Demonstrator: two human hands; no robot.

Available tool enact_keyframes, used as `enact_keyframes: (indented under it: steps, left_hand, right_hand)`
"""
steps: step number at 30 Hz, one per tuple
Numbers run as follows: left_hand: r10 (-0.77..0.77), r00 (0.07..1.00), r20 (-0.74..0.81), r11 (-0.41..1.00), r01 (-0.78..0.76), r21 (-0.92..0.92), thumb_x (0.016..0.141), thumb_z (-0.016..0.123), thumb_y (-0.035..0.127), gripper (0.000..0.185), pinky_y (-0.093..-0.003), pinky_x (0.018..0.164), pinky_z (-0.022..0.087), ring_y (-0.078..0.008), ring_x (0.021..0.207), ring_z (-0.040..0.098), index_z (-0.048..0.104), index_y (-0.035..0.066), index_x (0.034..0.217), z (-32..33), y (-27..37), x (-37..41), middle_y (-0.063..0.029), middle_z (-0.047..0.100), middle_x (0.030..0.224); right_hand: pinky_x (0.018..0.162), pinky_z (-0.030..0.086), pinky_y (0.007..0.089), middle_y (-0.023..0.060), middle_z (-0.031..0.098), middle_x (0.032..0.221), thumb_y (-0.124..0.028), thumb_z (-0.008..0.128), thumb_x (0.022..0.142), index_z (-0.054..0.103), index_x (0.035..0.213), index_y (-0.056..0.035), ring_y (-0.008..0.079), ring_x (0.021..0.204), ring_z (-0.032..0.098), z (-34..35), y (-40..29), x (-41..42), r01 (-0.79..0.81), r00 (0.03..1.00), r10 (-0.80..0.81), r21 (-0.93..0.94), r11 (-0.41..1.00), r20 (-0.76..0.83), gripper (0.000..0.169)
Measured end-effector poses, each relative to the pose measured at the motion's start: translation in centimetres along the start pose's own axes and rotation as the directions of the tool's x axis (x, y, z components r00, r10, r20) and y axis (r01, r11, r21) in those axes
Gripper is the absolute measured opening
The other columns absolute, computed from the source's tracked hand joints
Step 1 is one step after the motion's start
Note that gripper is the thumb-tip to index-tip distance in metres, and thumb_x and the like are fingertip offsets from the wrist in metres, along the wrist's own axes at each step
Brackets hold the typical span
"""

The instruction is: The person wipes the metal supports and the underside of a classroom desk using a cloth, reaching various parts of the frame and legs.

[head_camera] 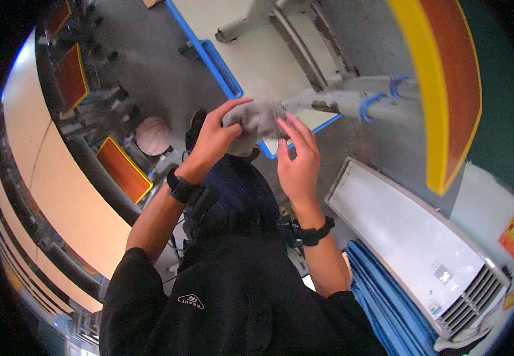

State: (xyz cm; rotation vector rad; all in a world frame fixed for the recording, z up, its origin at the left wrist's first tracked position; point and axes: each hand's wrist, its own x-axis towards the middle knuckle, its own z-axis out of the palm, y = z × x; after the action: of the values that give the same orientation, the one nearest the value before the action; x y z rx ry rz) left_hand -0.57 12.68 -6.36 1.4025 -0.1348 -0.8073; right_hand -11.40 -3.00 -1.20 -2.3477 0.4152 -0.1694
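Observation:
A grey, fuzzy, soft thing (pixel 259 120), perhaps a piece of cloth or plush, is between my two hands; blur keeps its exact kind from showing. My left hand (pixel 219 131) holds its left end, with the thumb in front and the fingers along the top edge. At the other end, my right hand (pixel 299 151) touches it with the fingertips, thumb and fingers slightly apart. Both wrists wear black bands. Below and behind the grey thing are a shoe and a pale board with blue edging (pixel 225 71).
Beyond my hands stand worn grey metal legs (pixel 301 49). A desk with a yellow edge (pixel 435 89) is at the upper right, a white floor-standing air conditioner (pixel 399 227) and blue curtain (pixel 386 289) at the lower right. At left are a basketball (pixel 153 135) and long tables (pixel 70 178).

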Motion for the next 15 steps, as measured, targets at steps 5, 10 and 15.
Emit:
enact_keyframes:
  steps: [5,10,15]
  left_hand:
    - [0.227,0.973,-0.042,0.97,-0.222,0.101,0.07,0.055,-0.005,0.054,-0.0355,0.098,0.046,-0.0292,0.113,0.059,0.059,0.002,0.124,-0.1,-4.5,5.4,-0.0168,0.062,0.12]
    - [0.223,0.957,0.186,0.915,-0.271,0.298,0.074,0.064,0.002,0.051,-0.0451,0.104,0.041,-0.0429,0.123,0.047,0.054,0.003,0.124,1.3,-6.6,7.3,-0.0248,0.047,0.13]
    - [0.145,0.908,0.393,0.94,-0.25,0.231,0.082,0.063,0.015,0.034,-0.047,0.097,0.044,-0.0442,0.114,0.05,0.055,-0.002,0.11,2.2,-7.2,10.5,-0.0264,0.05,0.122]
  right_hand:
    - [0.111,0.035,0.0432,0.0205,0.039,0.15,0.003,0.058,0.082,0.046,0.141,-0.0037,0.0383,0.135,0.041,4.9,1.7,3.5,-0.152,0.975,0.182,-0.218,0.964,0.124,0.061]
    - [0.113,0.033,0.0455,0.0237,0.035,0.151,0.007,0.054,0.081,0.036,0.147,-0.002,0.0415,0.138,0.036,6.1,3.2,2.2,-0.229,0.936,0.274,-0.21,0.951,0.222,0.069]
    - [0.114,0.032,0.0461,0.0253,0.032,0.152,0.011,0.048,0.078,0.034,0.147,0.0013,0.0424,0.139,0.034,6.1,3.1,3.7,-0.117,0.964,0.197,-0.375,0.919,0.181,0.071]
